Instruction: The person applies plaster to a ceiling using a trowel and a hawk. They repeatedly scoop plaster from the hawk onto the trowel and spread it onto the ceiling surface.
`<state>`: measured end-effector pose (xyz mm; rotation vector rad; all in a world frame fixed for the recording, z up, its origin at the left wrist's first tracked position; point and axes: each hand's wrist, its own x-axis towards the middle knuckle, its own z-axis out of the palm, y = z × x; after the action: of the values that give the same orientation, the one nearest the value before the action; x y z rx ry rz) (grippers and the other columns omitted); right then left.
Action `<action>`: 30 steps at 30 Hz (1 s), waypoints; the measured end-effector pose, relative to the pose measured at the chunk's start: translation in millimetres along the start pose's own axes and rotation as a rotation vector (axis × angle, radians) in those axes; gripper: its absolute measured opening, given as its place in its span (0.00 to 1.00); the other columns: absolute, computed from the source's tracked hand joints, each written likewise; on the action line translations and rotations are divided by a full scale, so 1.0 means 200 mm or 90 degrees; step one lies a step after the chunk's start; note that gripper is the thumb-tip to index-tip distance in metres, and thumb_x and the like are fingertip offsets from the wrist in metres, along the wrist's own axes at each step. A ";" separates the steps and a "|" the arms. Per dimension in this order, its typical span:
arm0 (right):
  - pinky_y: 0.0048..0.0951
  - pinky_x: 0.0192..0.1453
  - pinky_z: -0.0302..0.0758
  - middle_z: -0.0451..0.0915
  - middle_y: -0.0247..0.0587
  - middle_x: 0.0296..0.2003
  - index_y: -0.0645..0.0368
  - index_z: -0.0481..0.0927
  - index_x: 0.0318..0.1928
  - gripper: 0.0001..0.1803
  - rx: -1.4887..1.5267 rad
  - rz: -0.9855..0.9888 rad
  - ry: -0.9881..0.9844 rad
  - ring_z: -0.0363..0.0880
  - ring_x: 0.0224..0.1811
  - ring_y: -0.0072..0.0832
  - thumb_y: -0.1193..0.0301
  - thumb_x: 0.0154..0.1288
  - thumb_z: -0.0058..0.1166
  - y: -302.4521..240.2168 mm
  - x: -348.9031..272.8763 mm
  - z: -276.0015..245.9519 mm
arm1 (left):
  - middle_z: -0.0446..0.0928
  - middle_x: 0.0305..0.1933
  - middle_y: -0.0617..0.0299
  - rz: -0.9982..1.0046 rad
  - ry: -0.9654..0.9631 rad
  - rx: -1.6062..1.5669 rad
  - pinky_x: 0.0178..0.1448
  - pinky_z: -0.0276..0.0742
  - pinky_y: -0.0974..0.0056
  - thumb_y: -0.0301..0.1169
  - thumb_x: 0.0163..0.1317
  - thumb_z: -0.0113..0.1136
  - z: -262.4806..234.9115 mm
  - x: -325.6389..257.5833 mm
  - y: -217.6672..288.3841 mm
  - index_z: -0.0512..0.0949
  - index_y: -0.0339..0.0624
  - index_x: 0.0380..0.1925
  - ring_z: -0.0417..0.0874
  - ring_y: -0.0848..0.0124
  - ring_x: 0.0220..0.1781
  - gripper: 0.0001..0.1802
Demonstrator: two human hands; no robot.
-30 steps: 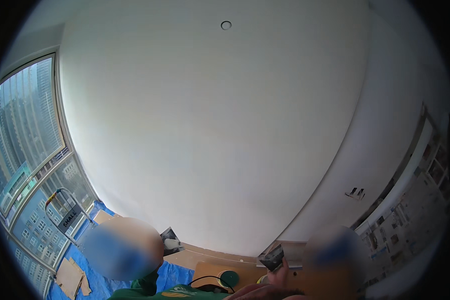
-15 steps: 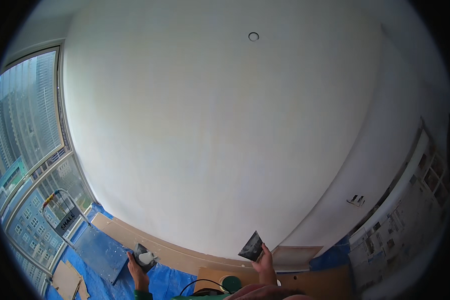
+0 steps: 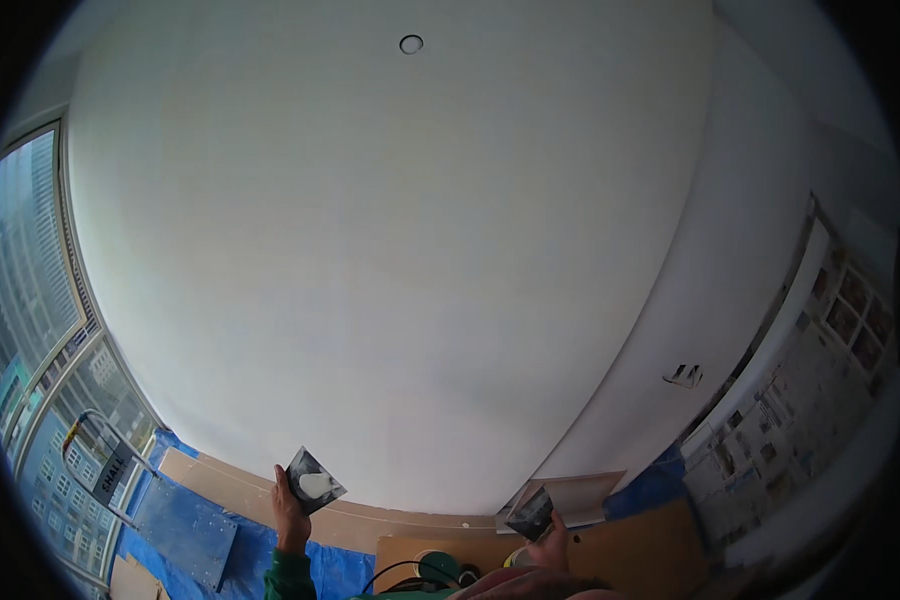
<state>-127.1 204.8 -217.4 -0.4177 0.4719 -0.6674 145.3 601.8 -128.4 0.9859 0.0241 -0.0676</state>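
At the lower left of the head view, my left hand (image 3: 291,515) is closed on a dark, square-edged putty blade (image 3: 310,464). A lump of white putty (image 3: 315,486) lies on its upturned face. Farther right and a little lower, my right hand (image 3: 551,545) grips a second dark putty blade (image 3: 530,513), its face smeared grey. Both blades appear in front of the foot of a large pale wall (image 3: 390,260); whether either touches it I cannot tell. Handles of both tools are hidden by my hands.
A blue platform trolley (image 3: 185,530) with a folding handle stands at left on blue sheeting (image 3: 335,570), beside a tall window (image 3: 40,240). Near my body are a green round lid (image 3: 437,566) and brown board (image 3: 630,550). Printed sheets (image 3: 770,440) cover something at right.
The view has turned right, so the wall and window sit farther left. My left hand has risen with its putty-loaded blade; my right hand and its blade have dropped and tilted.
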 end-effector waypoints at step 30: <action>0.42 0.66 0.75 0.81 0.36 0.61 0.56 0.78 0.61 0.21 -0.262 0.192 -0.060 0.80 0.61 0.34 0.59 0.76 0.54 -0.19 0.83 0.44 | 0.83 0.56 0.53 0.211 0.373 -0.103 0.58 0.86 0.57 0.57 0.77 0.46 -0.21 -0.40 -0.02 0.74 0.32 0.60 0.87 0.63 0.53 0.35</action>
<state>16.6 85.5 -173.1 -0.7458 0.5697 -0.2541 66.1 637.6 -150.4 0.8092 0.3973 0.5216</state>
